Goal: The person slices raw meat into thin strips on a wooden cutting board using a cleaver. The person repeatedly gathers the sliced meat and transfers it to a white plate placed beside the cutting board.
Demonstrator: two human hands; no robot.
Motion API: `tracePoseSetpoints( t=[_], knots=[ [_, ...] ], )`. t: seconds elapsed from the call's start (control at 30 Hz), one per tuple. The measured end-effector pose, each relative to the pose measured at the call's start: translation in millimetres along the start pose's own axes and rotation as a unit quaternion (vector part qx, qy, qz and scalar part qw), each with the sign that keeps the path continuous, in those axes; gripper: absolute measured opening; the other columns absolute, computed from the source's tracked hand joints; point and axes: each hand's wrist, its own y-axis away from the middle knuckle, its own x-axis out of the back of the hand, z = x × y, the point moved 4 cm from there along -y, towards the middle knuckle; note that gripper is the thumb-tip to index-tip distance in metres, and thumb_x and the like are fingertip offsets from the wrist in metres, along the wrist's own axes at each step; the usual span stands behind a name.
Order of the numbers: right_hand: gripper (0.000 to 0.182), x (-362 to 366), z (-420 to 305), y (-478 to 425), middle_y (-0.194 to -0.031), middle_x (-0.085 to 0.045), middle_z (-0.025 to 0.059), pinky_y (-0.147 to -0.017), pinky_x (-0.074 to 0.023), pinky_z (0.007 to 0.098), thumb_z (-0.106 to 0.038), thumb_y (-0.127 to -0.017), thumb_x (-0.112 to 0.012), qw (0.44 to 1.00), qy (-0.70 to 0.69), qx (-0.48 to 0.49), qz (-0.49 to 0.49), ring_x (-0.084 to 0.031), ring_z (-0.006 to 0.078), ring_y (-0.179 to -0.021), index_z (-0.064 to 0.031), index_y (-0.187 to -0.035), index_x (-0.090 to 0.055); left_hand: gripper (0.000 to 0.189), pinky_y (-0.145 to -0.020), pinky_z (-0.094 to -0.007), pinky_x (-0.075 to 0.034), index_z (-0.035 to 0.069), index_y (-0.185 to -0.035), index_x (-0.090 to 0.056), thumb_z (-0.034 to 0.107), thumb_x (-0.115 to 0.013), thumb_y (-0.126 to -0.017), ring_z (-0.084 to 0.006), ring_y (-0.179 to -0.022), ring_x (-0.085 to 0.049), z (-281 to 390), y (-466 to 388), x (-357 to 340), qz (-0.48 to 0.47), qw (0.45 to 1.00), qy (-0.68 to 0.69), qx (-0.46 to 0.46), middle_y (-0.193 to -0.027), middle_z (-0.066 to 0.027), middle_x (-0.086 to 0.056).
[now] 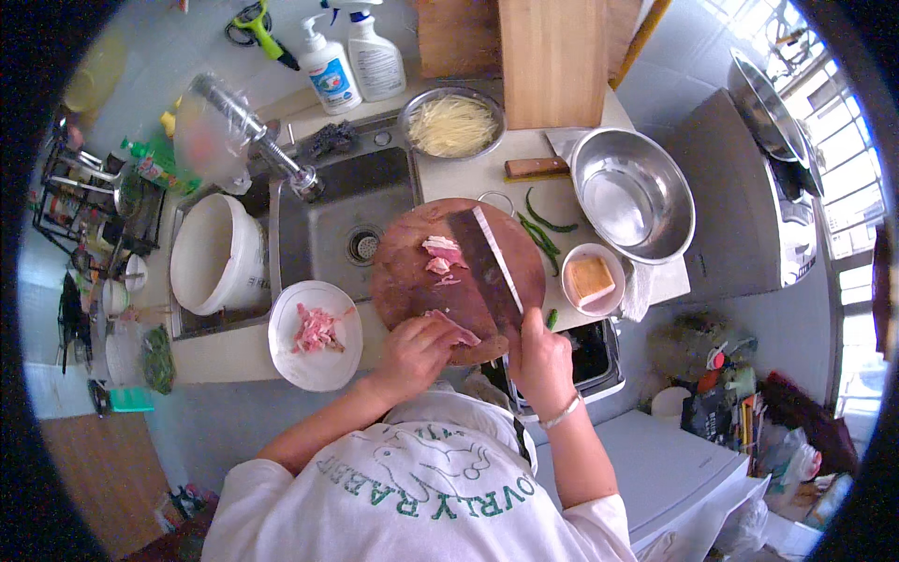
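On the round wooden cutting board, my left hand holds a slice of raw meat near the board's front edge. My right hand grips a cleaver, its wide blade lying across the right part of the board; the handle is hidden in my fingers. Pieces of raw meat with pale fat sit on the board, left of the blade. Left of my left hand, a white plate holds small cut strips of meat.
Right of the board are green chili peppers, a bowl with a browned block of food and a large steel basin. A steel bowl of pale shreds stands behind. A sink with a white bucket is at left.
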Motion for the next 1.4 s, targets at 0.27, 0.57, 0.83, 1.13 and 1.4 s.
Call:
tracePoseSetpoints(
  t=[0.27, 0.57, 0.83, 1.13, 1.4],
  knots=[
    [0.017, 5.9, -27.4, 24.1, -0.065, -0.056, 0.0067, -0.047, -0.0489, 0.0355, -0.006, -0.075, -0.055, 0.972, 0.138, 0.125, -0.145, -0.062, 0.0238, -0.057, -0.0062, -0.091, -0.048, 0.027, -0.088, -0.0380, -0.048, 0.006, -0.097, -0.068, 0.011, -0.062, -0.071, -0.0268, -0.101, -0.056, -11.6, 10.7, -2.3, 0.041, 0.999, -0.020, -0.016, -0.103, -0.0075, -0.062],
    [0.011, 2.4, -24.1, 26.7, -0.063, -0.056, 0.0045, -0.043, -0.0486, 0.0326, -0.011, -0.078, -0.055, 0.956, 0.175, 0.163, -0.172, -0.062, 0.0200, -0.053, -0.0089, -0.086, -0.047, 0.025, -0.086, -0.0375, -0.050, 0.007, -0.092, -0.069, 0.014, -0.064, -0.069, -0.0257, -0.098, -0.058, -14.9, 13.9, -19.5, 0.052, 0.998, -0.001, -0.029, -0.102, -0.0051, -0.063],
    [0.014, -22.2, -34.1, -6.8, -0.067, -0.061, 0.0096, -0.045, -0.0515, 0.0364, -0.012, -0.081, -0.053, 0.950, 0.200, 0.135, -0.199, -0.064, 0.0265, -0.055, -0.0075, -0.092, -0.047, 0.027, -0.084, -0.0374, -0.050, 0.011, -0.095, -0.069, 0.017, -0.066, -0.068, -0.0218, -0.099, -0.058, -14.7, 15.4, -21.8, 0.075, 0.997, -0.018, -0.019, -0.102, -0.0003, -0.063],
    [0.017, 10.8, -28.1, 5.0, -0.066, -0.057, 0.0095, -0.048, -0.0483, 0.0385, -0.003, -0.072, -0.058, 0.967, 0.138, 0.133, -0.168, -0.062, 0.0279, -0.057, -0.0063, -0.086, -0.048, 0.029, -0.092, -0.0374, -0.047, 0.011, -0.099, -0.068, 0.021, -0.064, -0.071, -0.0213, -0.105, -0.056, -19.2, 18.7, -21.9, 0.054, 0.996, -0.042, -0.050, -0.109, -0.0015, -0.061],
    [0.015, -7.6, -32.1, 12.5, -0.068, -0.059, 0.0075, -0.047, -0.0501, 0.0366, -0.008, -0.078, -0.055, 0.957, 0.143, 0.159, -0.196, -0.063, 0.0239, -0.055, -0.0069, -0.090, -0.047, 0.027, -0.089, -0.0377, -0.048, 0.010, -0.097, -0.066, 0.019, -0.065, -0.072, -0.0242, -0.103, -0.057, -16.4, 23.4, -19.1, 0.040, 0.999, 0.011, -0.024, -0.113, -0.0049, -0.061]
  ],
)
